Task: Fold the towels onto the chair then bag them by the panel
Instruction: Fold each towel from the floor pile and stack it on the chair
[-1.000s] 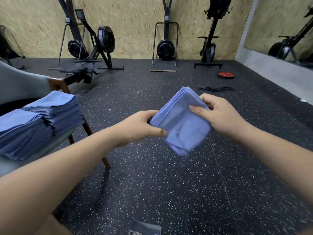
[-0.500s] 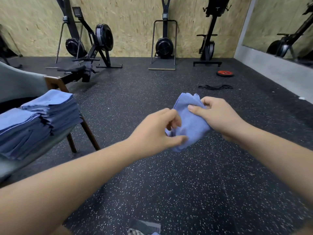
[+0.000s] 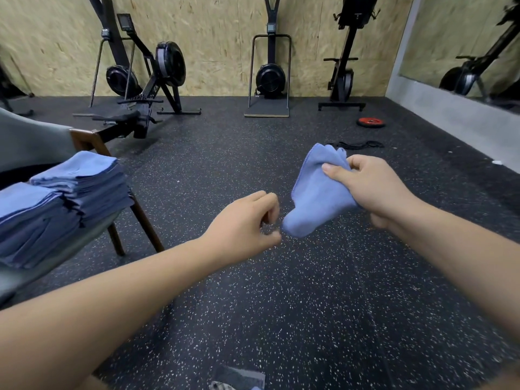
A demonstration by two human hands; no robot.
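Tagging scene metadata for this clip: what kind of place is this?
Most likely a gym or fitness studio. A rowing machine and a fan-wheel machine stand along the plywood wall, the speckled rubber floor is typical gym matting, and a red weight plate lies on it.

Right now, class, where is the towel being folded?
In the head view it is right of centre: the right hand grips the towel above the floor, with the left hand close beside its lower corner.

The right hand [image 3: 374, 192] grips a folded blue towel [image 3: 315, 198]; the left hand [image 3: 244, 223], curled and holding nothing, is just beside it.
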